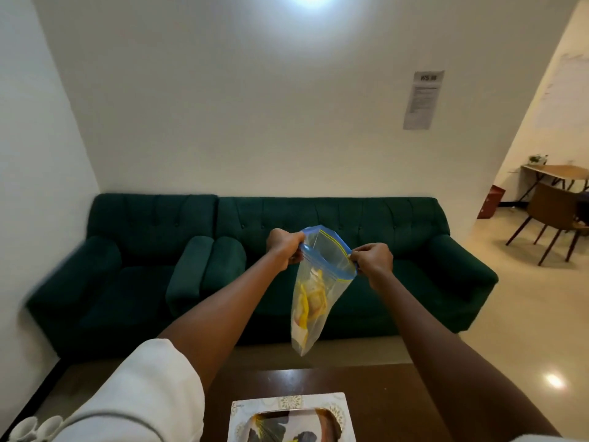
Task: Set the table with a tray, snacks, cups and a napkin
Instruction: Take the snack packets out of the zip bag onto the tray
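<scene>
A person is holding a clear zip bag (318,282) up in the air in front of a dark green sofa (398,224), above the near edge of a dark wooden table (382,393). The left hand (284,245) is pinching the bag's blue zip strip at its left end, fingers curled tight around the rim. The right hand (372,259) is pinching the same strip at its right end, fingers also curled closed on it. Between the two hands the mouth of the bag is gaping open. The bag is hanging down from the hands, tilting slightly to the left at the bottom, and yellow snacks (310,301) are sitting in its lower half; no brand is showing on it.

On the table, right at the bottom of the view, a white patterned napkin (339,406) is lying flat, and a tray (322,414) with a dark, shiny rim is resting on top of it, cut off by the frame edge. A white sleeve (137,393) is covering the left upper arm. At the bottom left corner, pale cups (35,425) are showing partly, too blurred to count.

On the white wall behind the sofa a sheet of paper (422,100) is hanging. Its heading seems to begin with "WS", but the rest and the small print below are too blurred to read.
</scene>
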Available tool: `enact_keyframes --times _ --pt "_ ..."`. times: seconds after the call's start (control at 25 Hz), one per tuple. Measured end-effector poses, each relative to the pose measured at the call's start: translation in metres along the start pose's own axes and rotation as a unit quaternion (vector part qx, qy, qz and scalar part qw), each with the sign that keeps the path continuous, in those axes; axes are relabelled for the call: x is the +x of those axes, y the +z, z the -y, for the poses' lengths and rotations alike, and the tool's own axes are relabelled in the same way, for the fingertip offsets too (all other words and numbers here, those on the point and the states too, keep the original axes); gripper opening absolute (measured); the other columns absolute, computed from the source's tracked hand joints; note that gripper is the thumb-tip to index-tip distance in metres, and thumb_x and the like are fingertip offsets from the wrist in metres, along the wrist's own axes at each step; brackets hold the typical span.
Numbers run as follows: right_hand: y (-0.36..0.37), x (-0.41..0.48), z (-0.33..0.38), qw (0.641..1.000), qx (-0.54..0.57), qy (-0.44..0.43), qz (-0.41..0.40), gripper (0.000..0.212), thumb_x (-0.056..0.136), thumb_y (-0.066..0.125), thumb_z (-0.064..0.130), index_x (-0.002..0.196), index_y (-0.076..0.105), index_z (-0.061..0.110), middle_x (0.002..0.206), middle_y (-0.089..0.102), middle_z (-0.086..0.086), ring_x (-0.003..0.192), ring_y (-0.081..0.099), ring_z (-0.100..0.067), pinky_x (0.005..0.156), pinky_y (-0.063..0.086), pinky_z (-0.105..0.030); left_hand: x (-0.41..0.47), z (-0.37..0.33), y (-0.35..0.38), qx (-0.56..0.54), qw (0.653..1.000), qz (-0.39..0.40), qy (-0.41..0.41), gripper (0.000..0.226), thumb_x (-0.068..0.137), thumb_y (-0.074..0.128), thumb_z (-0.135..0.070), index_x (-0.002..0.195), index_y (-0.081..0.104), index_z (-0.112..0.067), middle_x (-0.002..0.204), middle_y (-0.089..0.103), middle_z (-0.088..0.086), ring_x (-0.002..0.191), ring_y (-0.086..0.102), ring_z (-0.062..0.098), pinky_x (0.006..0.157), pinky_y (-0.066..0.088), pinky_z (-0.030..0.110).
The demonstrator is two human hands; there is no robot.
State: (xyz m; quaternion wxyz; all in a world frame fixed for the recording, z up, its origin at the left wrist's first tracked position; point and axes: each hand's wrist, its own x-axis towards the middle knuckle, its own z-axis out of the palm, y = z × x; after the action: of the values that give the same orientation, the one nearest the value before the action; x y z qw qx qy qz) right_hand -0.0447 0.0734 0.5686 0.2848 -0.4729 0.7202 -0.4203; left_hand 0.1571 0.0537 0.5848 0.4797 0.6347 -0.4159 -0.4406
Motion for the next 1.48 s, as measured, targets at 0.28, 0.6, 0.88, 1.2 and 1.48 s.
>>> enact_keyframes --times 0.28,0.6,0.88,1.2,1.48 --pt "0.021 0.015 0.063 0.981 -0.137 -0.114 0.077 0.011 0.082 0.074 0.009 0.091 0.079 0.004 0.086 0.076 -0.009 0.083 0.076 -0.025 0.081 0.064 -0.04 0.019 -0.009 0.027 0.06 0.995 0.054 0.063 0.02 0.083 0.072 -0.011 0.067 0.069 0.0 0.059 0.062 0.013 0.048 0.059 0.024 0.058 0.061 0.037" --pt "0.049 0.028 0.03 0.9 -0.33 0.075 0.275 0.041 0.108 0.048 0.027 0.139 0.049 0.001 0.114 0.054 -0.016 0.122 0.054 -0.031 0.114 0.04 -0.039 0.009 0.009 0.039 0.02 0.994 0.078 0.074 0.015 0.077 0.07 -0.014 0.065 0.071 -0.005 0.061 0.067 0.011 0.054 0.065 0.02 0.063 0.065 0.043" --pt "0.052 0.043 -0.019 0.94 -0.186 0.117 0.261 0.03 0.109 0.044 0.015 0.08 0.046 0.009 0.083 0.042 -0.01 0.078 0.045 -0.022 0.101 0.041 -0.037 -0.001 0.005 0.056 0.01 0.996 0.058 0.069 0.017 0.077 0.069 -0.009 0.06 0.069 -0.007 0.052 0.062 0.006 0.04 0.057 0.013 0.052 0.057 0.028" --pt "0.078 0.034 -0.035 0.958 -0.202 0.054 0.199 0.027 0.103 0.047 0.012 0.076 0.051 0.013 0.091 0.059 -0.01 0.099 0.059 -0.026 0.094 0.051 -0.039 0.006 0.03 0.033 0.058 0.998 -0.012 0.038 0.019 0.082 0.07 -0.013 0.065 0.07 -0.005 0.06 0.066 0.011 0.049 0.063 0.02 0.062 0.064 0.044" --pt "0.1 0.009 0.008 0.929 -0.295 -0.014 0.221 0.016 0.09 0.056 0.012 0.081 0.067 0.006 0.086 0.076 -0.012 0.08 0.077 -0.025 0.08 0.064 -0.036 -0.005 0.075 0.005 0.168 0.985 -0.038 -0.005 0.027 0.088 0.07 -0.018 0.065 0.072 -0.004 0.064 0.072 0.011 0.061 0.076 0.03 0.062 0.067 0.045"
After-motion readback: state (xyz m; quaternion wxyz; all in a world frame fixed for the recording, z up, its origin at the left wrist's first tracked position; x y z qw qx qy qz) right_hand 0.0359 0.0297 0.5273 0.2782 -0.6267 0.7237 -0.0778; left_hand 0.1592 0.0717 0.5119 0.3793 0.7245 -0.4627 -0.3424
